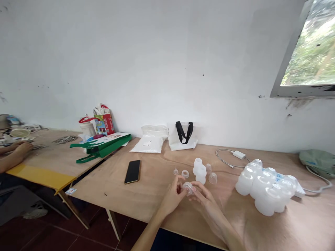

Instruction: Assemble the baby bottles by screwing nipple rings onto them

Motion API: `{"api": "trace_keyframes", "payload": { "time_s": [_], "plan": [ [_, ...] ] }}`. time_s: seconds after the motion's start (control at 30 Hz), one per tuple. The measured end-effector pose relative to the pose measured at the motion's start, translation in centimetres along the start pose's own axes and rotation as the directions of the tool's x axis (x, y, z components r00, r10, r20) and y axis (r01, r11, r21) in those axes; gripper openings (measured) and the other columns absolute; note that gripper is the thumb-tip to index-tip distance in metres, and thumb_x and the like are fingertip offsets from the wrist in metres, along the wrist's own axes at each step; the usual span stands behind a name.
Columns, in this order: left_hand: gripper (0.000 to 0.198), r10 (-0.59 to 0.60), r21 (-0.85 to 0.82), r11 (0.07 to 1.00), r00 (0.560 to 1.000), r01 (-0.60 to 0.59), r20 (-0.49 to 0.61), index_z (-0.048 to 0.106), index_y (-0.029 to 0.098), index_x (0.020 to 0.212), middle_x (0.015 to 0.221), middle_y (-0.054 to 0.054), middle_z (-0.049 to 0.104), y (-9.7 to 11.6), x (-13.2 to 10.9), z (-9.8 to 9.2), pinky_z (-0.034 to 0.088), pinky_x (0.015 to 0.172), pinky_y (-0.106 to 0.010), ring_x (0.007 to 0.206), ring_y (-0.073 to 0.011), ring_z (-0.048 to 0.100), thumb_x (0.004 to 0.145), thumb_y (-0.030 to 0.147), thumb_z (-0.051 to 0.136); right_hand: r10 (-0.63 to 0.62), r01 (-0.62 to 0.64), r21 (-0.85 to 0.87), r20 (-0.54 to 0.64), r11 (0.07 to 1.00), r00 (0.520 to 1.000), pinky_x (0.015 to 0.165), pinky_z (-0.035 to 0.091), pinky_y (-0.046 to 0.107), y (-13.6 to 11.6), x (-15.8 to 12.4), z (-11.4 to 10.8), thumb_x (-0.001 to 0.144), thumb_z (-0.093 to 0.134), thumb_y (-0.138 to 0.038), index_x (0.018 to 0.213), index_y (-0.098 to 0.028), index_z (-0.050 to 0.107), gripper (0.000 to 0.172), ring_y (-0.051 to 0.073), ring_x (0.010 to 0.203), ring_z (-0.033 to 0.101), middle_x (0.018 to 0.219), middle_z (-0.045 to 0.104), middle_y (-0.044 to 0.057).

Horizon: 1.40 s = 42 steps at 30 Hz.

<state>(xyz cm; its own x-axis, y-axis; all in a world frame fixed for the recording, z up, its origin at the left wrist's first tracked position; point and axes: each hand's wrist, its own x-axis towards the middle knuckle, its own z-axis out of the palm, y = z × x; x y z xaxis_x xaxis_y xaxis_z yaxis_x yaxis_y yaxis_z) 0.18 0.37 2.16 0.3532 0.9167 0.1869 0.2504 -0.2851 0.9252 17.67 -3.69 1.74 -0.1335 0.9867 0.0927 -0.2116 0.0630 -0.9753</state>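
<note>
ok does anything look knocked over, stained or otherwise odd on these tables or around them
Two mild oddities: the green bag lies on its side at the left, as if tipped over, and dark smudges mark the wall below the window. No spill shows around the clear ring.

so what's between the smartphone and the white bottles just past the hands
In the head view, a small clear teat and a translucent bottle collar lie between the smartphone and the white bottles, the teat nearer the phone.
</note>
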Motion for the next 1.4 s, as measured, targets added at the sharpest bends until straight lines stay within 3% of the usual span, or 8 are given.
{"api": "trace_keyframes", "payload": {
  "time_s": [0.13, 0.3, 0.5, 0.6, 0.77, 1.03, 1.17, 1.4],
  "plan": [
    [0.02, -0.017, 0.139, 0.99, 0.997, 0.027, -0.072, 0.052, 0.021, 0.091, 0.071, 0.005, 0.047, 0.3, 0.0, 0.3, 0.035, 0.066, -0.025, 0.069, -0.0134, 0.046, 0.092, 0.04, 0.058, -0.015, 0.018, -0.079, 0.04, 0.997, 0.999, 0.09, 0.057, 0.04, -0.5, -0.3, 0.2, 0.093, 0.065, -0.063, 0.123, -0.026, 0.068, 0.047, 0.026, 0.1, 0.071, 0.115, 0.073, 0.007],
    [0.037, -0.041, 0.244, 0.968, 0.995, 0.063, -0.095, 0.041, 0.02, 0.067, 0.062, 0.005, 0.043, 1.3, -0.1, 0.4, 0.028, 0.061, -0.026, 0.062, -0.0119, 0.04, 0.091, 0.044, 0.056, -0.07, 0.076, -0.187, 0.038, 0.979, 0.997, 0.092, 0.055, 0.037, -1.3, -0.7, 0.8, 0.093, 0.066, -0.06, 0.12, -0.026, 0.068, 0.043, 0.025, 0.101, 0.07, 0.113, 0.075, 0.006],
    [0.04, 0.052, 0.225, 0.972, 0.997, -0.064, 0.057, 0.053, 0.019, 0.078, 0.069, 0.004, 0.053, 2.6, -0.8, 0.1, 0.03, 0.062, -0.025, 0.065, -0.012, 0.046, 0.098, 0.052, 0.05, -0.068, 0.046, -0.215, -0.095, 0.976, 0.993, 0.076, 0.054, 0.035, -0.8, -0.3, 0.5, 0.089, 0.067, -0.062, 0.107, -0.024, 0.066, 0.043, 0.023, 0.08, 0.068, 0.093, 0.076, 0.005],
    [0.036, 0.061, 0.271, 0.96, 0.996, -0.074, 0.058, 0.053, 0.019, 0.079, 0.07, 0.003, 0.054, 2.6, -1.0, 0.2, 0.031, 0.063, -0.025, 0.066, -0.0119, 0.047, 0.101, 0.047, 0.047, -0.086, 0.049, -0.286, -0.119, 0.957, 0.989, 0.073, 0.053, 0.034, -0.5, -0.1, 0.2, 0.088, 0.067, -0.059, 0.097, -0.024, 0.065, 0.037, 0.024, 0.082, 0.068, 0.093, 0.074, 0.005],
    [0.025, 0.077, 0.324, 0.937, 0.982, -0.129, 0.17, 0.048, 0.019, 0.075, 0.073, 0.003, 0.056, 2.0, -1.2, 0.5, 0.031, 0.063, -0.024, 0.069, -0.0118, 0.049, 0.095, 0.034, 0.054, -0.158, 0.081, -0.417, -0.154, 0.905, 0.975, 0.07, 0.048, 0.031, 0.6, 0.2, -0.5, 0.089, 0.06, -0.044, 0.086, -0.024, 0.062, 0.02, 0.021, 0.075, 0.063, 0.081, 0.068, 0.002],
    [0.022, 0.081, 0.396, 0.905, 0.977, -0.154, 0.196, 0.049, 0.018, 0.073, 0.072, 0.003, 0.056, 1.2, -1.2, 0.3, 0.032, 0.063, -0.023, 0.068, -0.0113, 0.048, 0.089, 0.029, 0.059, -0.132, 0.032, -0.529, -0.153, 0.848, 0.979, 0.06, 0.041, 0.029, 1.4, 0.5, -0.9, 0.082, 0.054, -0.031, 0.081, -0.025, 0.055, 0.007, 0.018, 0.062, 0.058, 0.068, 0.064, -0.002],
    [0.022, 0.081, 0.369, 0.916, 0.973, -0.158, 0.217, 0.046, 0.018, 0.071, 0.069, 0.005, 0.051, 1.1, -1.2, 0.6, 0.029, 0.061, -0.023, 0.066, -0.0105, 0.045, 0.085, 0.025, 0.061, -0.108, 0.003, -0.565, -0.152, 0.825, 0.982, 0.06, 0.041, 0.03, 1.3, 0.5, -0.9, 0.08, 0.051, -0.029, 0.076, -0.026, 0.05, 0.005, 0.02, 0.062, 0.063, 0.068, 0.068, 0.0],
    [0.021, 0.077, 0.345, 0.927, 0.975, -0.147, 0.209, 0.043, 0.018, 0.068, 0.064, 0.005, 0.048, 1.1, -1.4, 0.9, 0.026, 0.06, -0.024, 0.062, -0.0098, 0.043, 0.08, 0.021, 0.06, -0.181, -0.027, -0.703, -0.22, 0.711, 0.959, 0.058, 0.038, 0.031, 0.7, 0.1, -0.4, 0.075, 0.053, -0.026, 0.071, -0.027, 0.048, 0.006, 0.021, 0.057, 0.061, 0.06, 0.065, 0.0]
  ]
}}
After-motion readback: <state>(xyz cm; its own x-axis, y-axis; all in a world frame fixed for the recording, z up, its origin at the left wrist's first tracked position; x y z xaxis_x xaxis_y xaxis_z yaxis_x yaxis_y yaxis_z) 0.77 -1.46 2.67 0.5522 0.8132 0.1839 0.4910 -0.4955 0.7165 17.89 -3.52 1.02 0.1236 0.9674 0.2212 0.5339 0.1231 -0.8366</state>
